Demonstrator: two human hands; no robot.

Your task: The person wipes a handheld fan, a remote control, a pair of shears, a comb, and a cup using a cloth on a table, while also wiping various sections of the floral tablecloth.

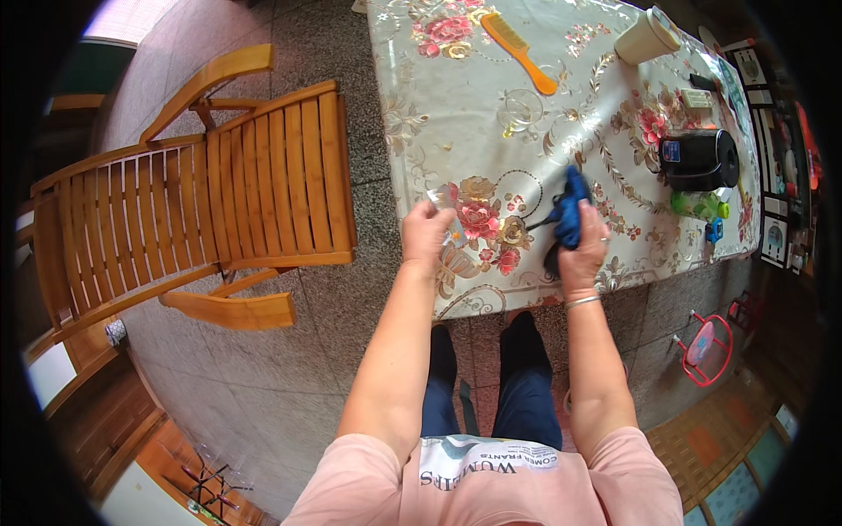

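Observation:
My left hand (427, 231) pinches a small clear plastic packet (454, 227) with an orange mark, over the near left corner of the table. My right hand (584, 253) is on a bundle of dark blue fabric (571, 210) with a black strap or cord; part of the bundle is hidden by the fingers. Both hands are over the floral tablecloth (473, 283). Beyond them lie an orange comb (520, 52) and a clear round dish or lid (521, 108).
At the table's right stand a black container (700, 160), a green bottle (697, 204) and a small blue object (714, 231). A whitish cup (648, 38) is at the far side. Left is a slatted wooden chair (276, 177); a red-framed stool (705, 348) is at right.

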